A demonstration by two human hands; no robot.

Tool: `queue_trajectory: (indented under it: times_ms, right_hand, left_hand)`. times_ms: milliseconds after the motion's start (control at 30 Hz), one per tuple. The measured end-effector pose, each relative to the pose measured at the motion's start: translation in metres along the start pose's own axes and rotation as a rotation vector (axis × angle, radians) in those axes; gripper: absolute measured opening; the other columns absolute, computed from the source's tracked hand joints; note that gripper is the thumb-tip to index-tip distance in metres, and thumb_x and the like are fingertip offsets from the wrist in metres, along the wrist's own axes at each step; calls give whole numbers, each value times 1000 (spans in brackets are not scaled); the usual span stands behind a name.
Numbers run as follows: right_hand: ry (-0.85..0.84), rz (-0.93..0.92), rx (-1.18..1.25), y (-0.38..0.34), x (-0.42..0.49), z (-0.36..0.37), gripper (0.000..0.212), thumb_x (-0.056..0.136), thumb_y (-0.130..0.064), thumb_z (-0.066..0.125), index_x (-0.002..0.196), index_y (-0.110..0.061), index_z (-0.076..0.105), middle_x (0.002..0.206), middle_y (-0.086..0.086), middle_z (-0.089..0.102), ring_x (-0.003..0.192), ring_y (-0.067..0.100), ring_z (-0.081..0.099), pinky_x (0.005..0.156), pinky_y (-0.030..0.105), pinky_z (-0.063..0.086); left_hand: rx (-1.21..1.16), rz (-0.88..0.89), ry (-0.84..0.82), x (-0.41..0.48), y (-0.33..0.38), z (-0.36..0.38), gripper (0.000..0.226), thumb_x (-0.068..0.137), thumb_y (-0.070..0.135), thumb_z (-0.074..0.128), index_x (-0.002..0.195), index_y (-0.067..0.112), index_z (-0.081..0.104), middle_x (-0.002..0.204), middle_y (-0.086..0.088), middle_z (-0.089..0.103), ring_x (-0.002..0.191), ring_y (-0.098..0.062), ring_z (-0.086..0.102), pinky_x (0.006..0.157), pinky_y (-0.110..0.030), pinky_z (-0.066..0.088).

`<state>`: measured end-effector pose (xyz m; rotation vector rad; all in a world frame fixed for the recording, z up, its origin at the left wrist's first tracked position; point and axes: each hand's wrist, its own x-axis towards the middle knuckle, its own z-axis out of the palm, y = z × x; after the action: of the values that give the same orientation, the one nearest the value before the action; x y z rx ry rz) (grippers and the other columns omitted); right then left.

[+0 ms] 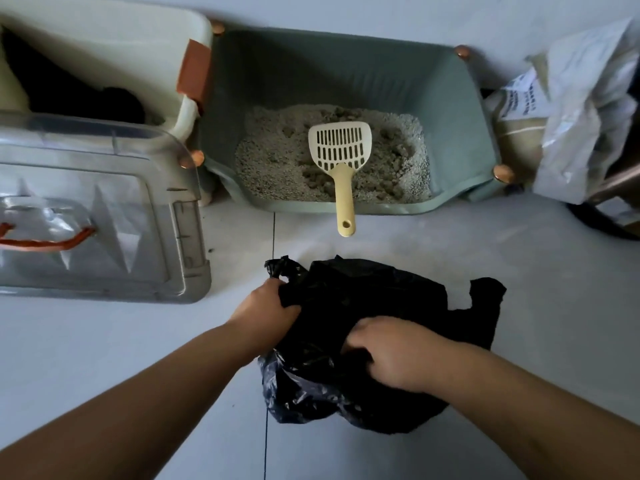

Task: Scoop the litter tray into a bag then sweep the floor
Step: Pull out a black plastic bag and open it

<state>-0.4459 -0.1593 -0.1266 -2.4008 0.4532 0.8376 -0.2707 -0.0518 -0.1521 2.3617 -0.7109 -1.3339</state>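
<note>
A pale tiled floor (450, 244) was seen, crossed by a dark grout line. A green litter tray (460, 109) was set on it at the far side. A cream bin (104, 39) was placed just left of the tray, with a clear plastic lid (121, 216) nearer. A printed sack (581, 116) was stood at right. A crumpled black plastic bag (381, 289) was laid near the tray's front.

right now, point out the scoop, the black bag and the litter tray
scoop (340, 147), head view, slotted blade
black bag (381, 289), head view, crumpled top
litter tray (346, 71), head view, back wall
</note>
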Motion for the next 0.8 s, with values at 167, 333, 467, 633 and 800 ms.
queue_trajectory:
  times_ms: [167, 333, 467, 633, 800]
  right_hand:
    - [910, 215, 390, -8, 14, -67, 16, 89, -20, 59, 105, -17, 60, 99, -3, 62, 85, 16, 60, 79, 28, 46]
    - [700, 468, 364, 2, 76, -106, 61, 89, -38, 61, 139, -13, 38, 134, 16, 45, 114, 33, 54, 94, 37, 43]
    - [542, 467, 510, 13, 101, -105, 77, 83, -22, 63, 149, -31, 23, 135, 14, 46, 104, 36, 61, 88, 47, 53]
    - [662, 465, 547, 38, 71, -122, 54, 88, -23, 52, 142, -26, 46, 105, 3, 61, 83, 23, 55, 62, 29, 43]
    - [699, 474, 290, 35, 4, -141, 22, 87, -37, 57, 103, -31, 71, 75, -6, 68, 74, 19, 65, 56, 23, 43]
  left_hand:
    - [-224, 113, -39, -32, -14, -10, 75, 85, 21, 68, 144, 39, 26, 119, -4, 58, 90, -17, 66, 82, -35, 59]
    - [-318, 198, 115, -45, -23, -23, 34, 86, 6, 59, 94, 38, 52, 94, -4, 63, 68, -27, 61, 65, -42, 56]
    - [-372, 161, 151, -43, -24, -28, 32, 83, -3, 51, 72, 24, 63, 67, -7, 57, 57, -19, 46, 57, -32, 39]
    - [-304, 97, 75, -29, -17, -23, 41, 90, 0, 44, 81, 27, 73, 74, -20, 68, 50, -20, 45, 50, -27, 37]
    - [-218, 100, 35, -10, -3, -6, 34, 95, 9, 46, 118, 27, 64, 72, -1, 67, 41, -10, 41, 44, -20, 37]
